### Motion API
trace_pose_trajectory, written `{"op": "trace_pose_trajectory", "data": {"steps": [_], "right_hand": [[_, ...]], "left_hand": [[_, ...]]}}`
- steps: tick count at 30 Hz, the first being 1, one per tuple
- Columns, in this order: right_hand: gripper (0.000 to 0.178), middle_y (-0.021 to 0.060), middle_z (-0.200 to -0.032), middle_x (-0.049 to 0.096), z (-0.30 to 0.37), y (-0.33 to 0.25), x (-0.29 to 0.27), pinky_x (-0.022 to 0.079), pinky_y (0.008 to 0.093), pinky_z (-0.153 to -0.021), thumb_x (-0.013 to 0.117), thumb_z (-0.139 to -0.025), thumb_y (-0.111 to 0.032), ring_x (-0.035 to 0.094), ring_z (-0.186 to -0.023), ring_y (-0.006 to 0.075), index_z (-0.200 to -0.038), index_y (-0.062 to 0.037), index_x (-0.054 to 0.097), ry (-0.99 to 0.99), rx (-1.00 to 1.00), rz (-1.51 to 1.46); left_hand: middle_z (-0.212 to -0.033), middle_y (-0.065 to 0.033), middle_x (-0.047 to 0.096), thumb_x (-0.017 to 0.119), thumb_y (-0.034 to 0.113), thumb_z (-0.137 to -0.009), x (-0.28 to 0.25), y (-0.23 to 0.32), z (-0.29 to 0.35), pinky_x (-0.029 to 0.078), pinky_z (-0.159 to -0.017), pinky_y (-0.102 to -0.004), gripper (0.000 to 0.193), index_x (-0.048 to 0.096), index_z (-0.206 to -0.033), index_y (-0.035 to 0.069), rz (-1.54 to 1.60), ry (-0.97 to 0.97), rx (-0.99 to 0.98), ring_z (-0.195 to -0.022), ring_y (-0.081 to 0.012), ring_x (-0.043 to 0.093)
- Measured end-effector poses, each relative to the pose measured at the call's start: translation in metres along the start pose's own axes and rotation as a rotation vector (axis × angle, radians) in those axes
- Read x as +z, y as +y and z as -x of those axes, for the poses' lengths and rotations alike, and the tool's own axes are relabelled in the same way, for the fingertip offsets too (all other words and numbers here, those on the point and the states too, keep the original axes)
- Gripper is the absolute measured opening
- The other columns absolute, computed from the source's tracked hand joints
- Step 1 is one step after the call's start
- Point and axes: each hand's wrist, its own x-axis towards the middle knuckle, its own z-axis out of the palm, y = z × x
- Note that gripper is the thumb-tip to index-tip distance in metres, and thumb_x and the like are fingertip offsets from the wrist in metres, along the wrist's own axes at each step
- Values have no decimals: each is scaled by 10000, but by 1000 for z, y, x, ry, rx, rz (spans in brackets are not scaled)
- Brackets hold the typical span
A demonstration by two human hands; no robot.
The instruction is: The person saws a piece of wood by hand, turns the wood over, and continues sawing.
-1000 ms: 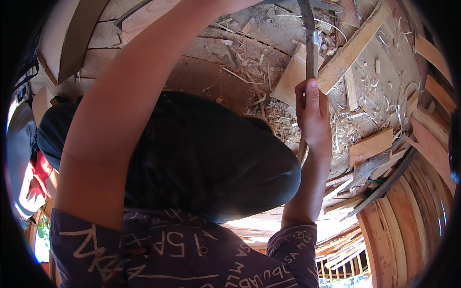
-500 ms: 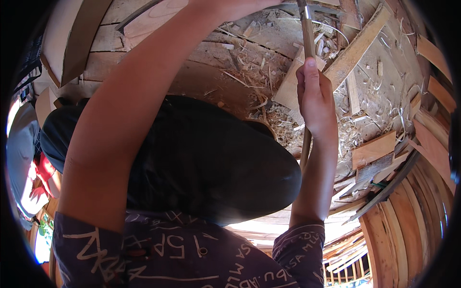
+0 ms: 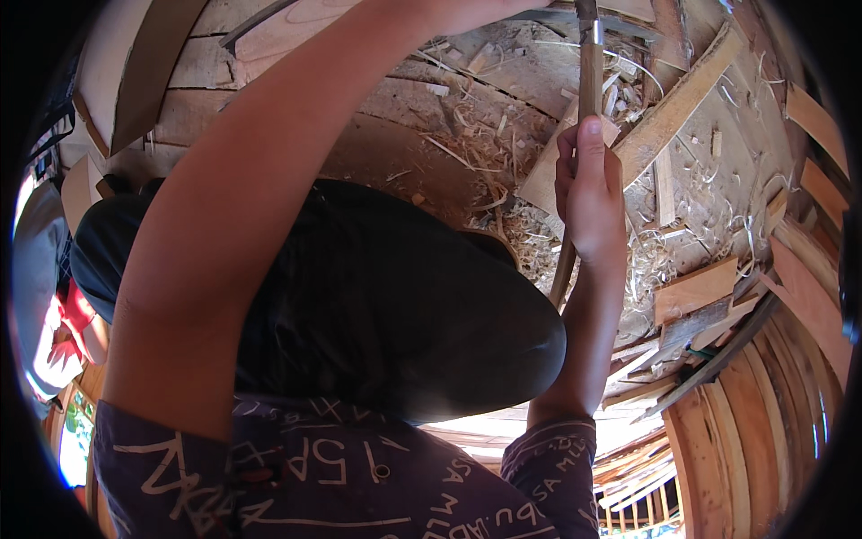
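Observation:
My right hand is closed around a long wooden tool handle, with the thumb laid along it. A shiny metal band and a dark metal part sit at the handle's upper end. The tool's head is cut off by the top edge, so its kind cannot be made out. The handle's lower end comes out below my fist, beside my bent knee. My left arm reaches up across the view, and my left hand lies at the top edge near the metal end. Its fingers are mostly out of view.
Shavings and chips litter the plank floor. A long wooden strip lies slantwise right of my right hand, with short board offcuts below it. Curved wooden ribs line the lower right. Another person's leg shows at far left.
The handle's upper end has swung a little to the right and its lower end to the left. My right hand keeps its grip; my left hand has shifted slightly right.

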Motion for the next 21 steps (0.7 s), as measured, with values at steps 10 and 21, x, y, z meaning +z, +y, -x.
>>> {"op": "trace_pose_trajectory", "data": {"steps": [10, 21], "right_hand": [[578, -68, -550, 329, 30, 18, -19, 209, 243, -432, 316, -1026, -564, 291, -472, 35, -797, -72, 513, -37, 33, 15], [574, -47, -590, 350, 31, 12, -19, 247, 267, -500, 345, -1030, -540, 310, -555, 65, -735, -66, 479, -23, 21, 47]], "left_hand": [[-1273, -270, 577, 641, 611, -763, -6, 2, 2, 411, -1036, -451, 924, 462, -1329, -96, -8, -26, 16, -1189, -387, 557], [-1275, -291, 568, 648, 603, -763, 4, -6, 0, 416, -1040, -436, 951, 432, -1351, -113, -63, 13, 46, -1191, -399, 551]]}}
